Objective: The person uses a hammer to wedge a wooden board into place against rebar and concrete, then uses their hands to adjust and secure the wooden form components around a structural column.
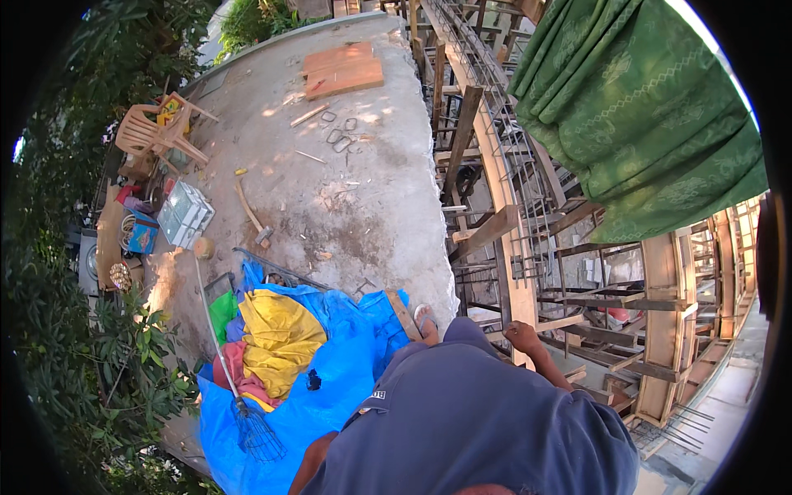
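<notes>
Long timber plank [521,297]: light tan, flat, straight-edged, slightly bowed by the lens. It is set along the right side of the slab's broken edge, its near end partly hidden by the right hand [521,337]. The right fingers are curled; whether the plank is gripped or only touched cannot be told. The left hand is not seen; only the left forearm [312,462] is shown, beside a crumpled blue tarp [351,367]. Along the plank, a rebar cage [516,177] is seen, with darker wooden props [464,132] placed around. Above, a patterned green cloth [643,107] is hung. On the grey concrete slab [392,198], yellow cloth [280,338] is bunched on the tarp, with a long-handled wire rake [260,433] laid across. Farther off, a hammer [252,219], a pale metal box [184,214], a plastic chair [153,132] and orange-brown boards [342,73] are scattered.
</notes>
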`<state>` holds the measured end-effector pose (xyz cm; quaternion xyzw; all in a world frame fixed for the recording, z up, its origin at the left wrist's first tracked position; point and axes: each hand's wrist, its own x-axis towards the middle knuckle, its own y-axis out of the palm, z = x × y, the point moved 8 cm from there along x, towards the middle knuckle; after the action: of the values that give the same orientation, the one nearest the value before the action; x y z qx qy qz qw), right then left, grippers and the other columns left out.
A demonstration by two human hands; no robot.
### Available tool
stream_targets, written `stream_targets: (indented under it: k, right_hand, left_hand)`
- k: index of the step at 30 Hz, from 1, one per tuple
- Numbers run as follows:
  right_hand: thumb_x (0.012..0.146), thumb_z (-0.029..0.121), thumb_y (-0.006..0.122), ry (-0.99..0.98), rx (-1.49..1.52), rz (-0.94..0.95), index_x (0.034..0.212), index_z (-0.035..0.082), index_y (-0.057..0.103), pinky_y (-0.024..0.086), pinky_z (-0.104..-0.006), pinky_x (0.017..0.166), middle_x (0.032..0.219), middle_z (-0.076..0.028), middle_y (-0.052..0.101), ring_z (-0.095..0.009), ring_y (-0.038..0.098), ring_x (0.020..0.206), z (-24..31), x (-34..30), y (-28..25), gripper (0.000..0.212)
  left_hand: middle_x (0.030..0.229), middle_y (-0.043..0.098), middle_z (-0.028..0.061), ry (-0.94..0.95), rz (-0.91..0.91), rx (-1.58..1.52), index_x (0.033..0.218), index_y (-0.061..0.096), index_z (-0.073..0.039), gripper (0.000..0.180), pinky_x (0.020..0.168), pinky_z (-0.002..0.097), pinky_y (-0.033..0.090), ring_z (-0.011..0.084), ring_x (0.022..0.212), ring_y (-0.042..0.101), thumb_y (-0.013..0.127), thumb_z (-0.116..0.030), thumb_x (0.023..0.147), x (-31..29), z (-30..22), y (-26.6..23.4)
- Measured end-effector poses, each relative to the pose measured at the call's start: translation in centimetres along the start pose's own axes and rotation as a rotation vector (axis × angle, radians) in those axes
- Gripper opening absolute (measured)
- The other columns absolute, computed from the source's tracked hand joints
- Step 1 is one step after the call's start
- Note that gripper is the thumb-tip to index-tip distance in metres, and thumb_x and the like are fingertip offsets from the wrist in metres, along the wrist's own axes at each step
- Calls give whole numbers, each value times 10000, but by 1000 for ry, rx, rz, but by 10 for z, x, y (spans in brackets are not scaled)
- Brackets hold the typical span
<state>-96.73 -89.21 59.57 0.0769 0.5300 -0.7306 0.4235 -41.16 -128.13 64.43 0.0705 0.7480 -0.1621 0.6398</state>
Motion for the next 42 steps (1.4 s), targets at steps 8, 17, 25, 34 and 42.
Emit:
stream_targets:
  k: [8,17,25,34,42]
  right_hand:
    - [886,353,646,10,221,-66,1064,23,718,530,-430,868,1048,-202,712,-367,683,981,59,118,-96,381]
    - [896,319,661,-72,413,-76,1117,-28,679,505,-432,940,1120,-230,692,-388,655,1073,133,313,-230,412]
    - [932,242,656,47,393,-12,1179,-28,668,502,-378,962,1147,-202,697,-301,670,1092,166,424,-352,367]
    - [917,236,655,7,495,-59,1170,-29,663,513,-395,941,1143,-212,687,-344,668,1071,217,561,-435,367]
    - [922,213,662,-17,394,-62,1169,-36,644,538,-420,867,1120,-228,678,-355,682,994,286,699,-507,350]
  left_hand:
    - [1051,716,244,430,-714,116,1087,736,-6,428,875,433,542,393,984,696,669,-382,896,35,-265,-260]
    - [1169,682,255,456,-661,-76,1182,696,6,492,953,436,512,392,1089,663,673,-393,896,130,-418,-357]
    - [1137,686,244,337,-301,-286,1216,688,-70,413,901,451,528,412,1047,666,572,-361,948,220,-437,-356]
    - [1092,696,251,275,-255,-341,1196,693,-52,363,872,443,527,402,1028,678,564,-281,945,282,-489,-446]
    - [1079,719,231,250,-283,-343,1200,683,9,380,855,392,528,337,995,705,577,-259,951,318,-613,-677]
